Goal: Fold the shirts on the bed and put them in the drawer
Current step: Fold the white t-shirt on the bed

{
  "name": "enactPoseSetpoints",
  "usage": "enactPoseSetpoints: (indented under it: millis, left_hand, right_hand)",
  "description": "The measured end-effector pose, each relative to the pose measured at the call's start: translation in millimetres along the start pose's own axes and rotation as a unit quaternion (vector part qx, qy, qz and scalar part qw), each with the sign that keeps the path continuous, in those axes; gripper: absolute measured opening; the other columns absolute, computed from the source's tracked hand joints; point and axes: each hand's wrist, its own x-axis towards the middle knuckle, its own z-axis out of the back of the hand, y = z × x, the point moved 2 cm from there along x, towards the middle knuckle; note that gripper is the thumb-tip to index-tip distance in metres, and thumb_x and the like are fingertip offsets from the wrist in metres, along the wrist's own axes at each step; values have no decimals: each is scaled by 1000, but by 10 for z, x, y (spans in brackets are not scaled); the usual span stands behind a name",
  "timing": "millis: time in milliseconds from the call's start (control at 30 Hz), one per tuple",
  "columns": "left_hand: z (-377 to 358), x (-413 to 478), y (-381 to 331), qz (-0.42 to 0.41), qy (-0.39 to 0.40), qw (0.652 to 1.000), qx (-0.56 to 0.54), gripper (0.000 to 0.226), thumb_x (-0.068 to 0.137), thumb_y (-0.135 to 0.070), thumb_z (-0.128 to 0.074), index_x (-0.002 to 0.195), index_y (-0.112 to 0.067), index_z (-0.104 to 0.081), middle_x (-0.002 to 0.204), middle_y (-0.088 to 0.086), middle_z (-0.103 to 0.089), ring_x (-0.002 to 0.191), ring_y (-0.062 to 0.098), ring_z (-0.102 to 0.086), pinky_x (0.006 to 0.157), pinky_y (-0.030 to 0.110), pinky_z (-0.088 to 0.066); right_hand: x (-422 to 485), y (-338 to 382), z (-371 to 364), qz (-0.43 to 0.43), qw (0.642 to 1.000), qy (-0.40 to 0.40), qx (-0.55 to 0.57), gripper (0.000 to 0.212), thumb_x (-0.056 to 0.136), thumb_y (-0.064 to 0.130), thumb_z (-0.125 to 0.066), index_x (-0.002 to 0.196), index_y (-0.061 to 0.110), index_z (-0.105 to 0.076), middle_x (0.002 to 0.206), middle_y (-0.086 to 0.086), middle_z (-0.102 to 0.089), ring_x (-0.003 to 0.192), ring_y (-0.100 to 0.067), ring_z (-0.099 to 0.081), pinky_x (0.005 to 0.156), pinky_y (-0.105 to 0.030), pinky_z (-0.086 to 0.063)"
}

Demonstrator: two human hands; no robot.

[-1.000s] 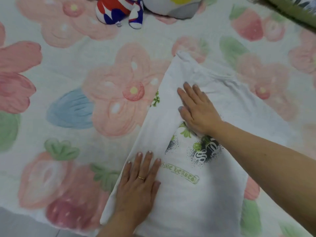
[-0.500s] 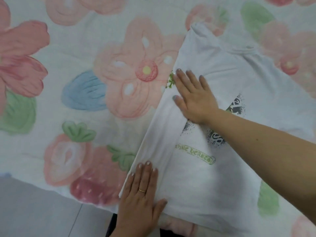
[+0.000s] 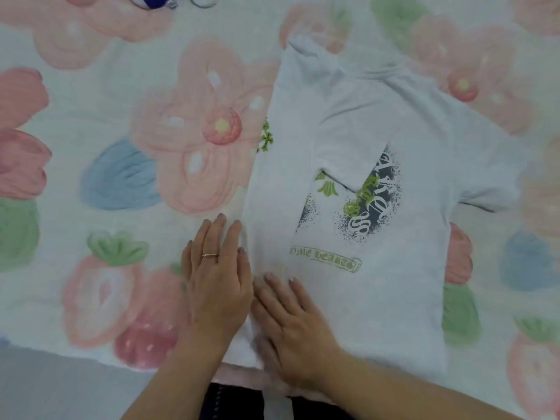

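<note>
white shirt (image 3: 378, 298) spread on the bed (image 3: 91, 101), print side up, hem near, collar far. left edge folded in over the chest, with the folded sleeve covering part of the dark and green print. right sleeve (image 3: 485, 189) lying out flat to the right. left hand (image 3: 216, 286), gold ring (image 3: 209, 255) on one finger, pressed flat at the near left fold, fingers straight and close together, partly on the shirt, partly on the flowered bed cover. right hand (image 3: 291, 322) flat on the shirt just right of it, fingers straight, slightly spread, pointing far and left. nothing gripped by either. grey floor (image 3: 45, 386) at the near left corner.
</note>
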Motion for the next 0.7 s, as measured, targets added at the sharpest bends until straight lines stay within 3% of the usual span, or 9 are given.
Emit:
enactPoseSetpoints:
  millis: [100,167,233,300,400,533,700]
  left_hand:
    - [-91,122,-201,-64,24,998,6,46,86,-22,-37,113,1,-66,124,26,-60,119,44,-54,97,57,-39]
    - [-190,251,-460,-120,29,992,-11,43,85,-21,-40,108,1,-69,119,26,-63,113,44,-58,95,56,-43]
    - [-338,414,-811,-183,33,982,-40,35,85,-17,-46,102,2,-70,110,26,-66,104,43,-62,90,54,-48]
    - [-531,581,-1225,-212,52,972,-83,26,82,-8,-56,99,4,-71,102,25,-69,97,41,-65,86,51,-50]
    - [-822,773,-1881,-224,110,962,-107,26,85,-9,-59,107,3,-68,107,22,-68,102,38,-64,90,46,-44]
    - [-1257,837,-2577,-260,171,948,-60,40,93,-29,-54,129,-9,-55,131,14,-56,120,33,-51,98,40,-32]
    - [-1743,821,-3066,-240,175,955,20,64,85,-57,-54,133,-15,-48,133,15,-49,121,35,-43,95,42,-34]
  right_hand:
    - [-262,9,81,-8,996,-42,83,47,91,38,-37,127,19,-60,136,3,-56,130,-16,-48,106,-34,-33]
    - [-344,-281,283,-121,967,-160,156,41,86,29,-46,118,11,-66,122,-3,-67,119,-18,-58,99,-31,-38]
    - [-479,-745,504,-293,900,-275,168,35,82,19,-53,110,3,-67,110,-11,-70,108,-25,-62,92,-33,-39]
    - [-653,-1192,666,-432,820,-331,179,37,80,14,-55,112,-2,-64,112,-17,-67,108,-35,-61,93,-39,-39]
    - [-874,-1676,737,-536,723,-383,208,38,87,8,-57,124,0,-55,124,-18,-58,118,-36,-50,101,-44,-37]
    - [-990,-2009,730,-590,635,-431,251,46,88,9,-60,132,4,-47,130,-16,-48,121,-31,-47,101,-41,-38]
    - [-971,-1937,567,-637,624,-347,290,49,87,28,-56,131,8,-48,118,-15,-51,113,-32,-47,94,-38,-37]
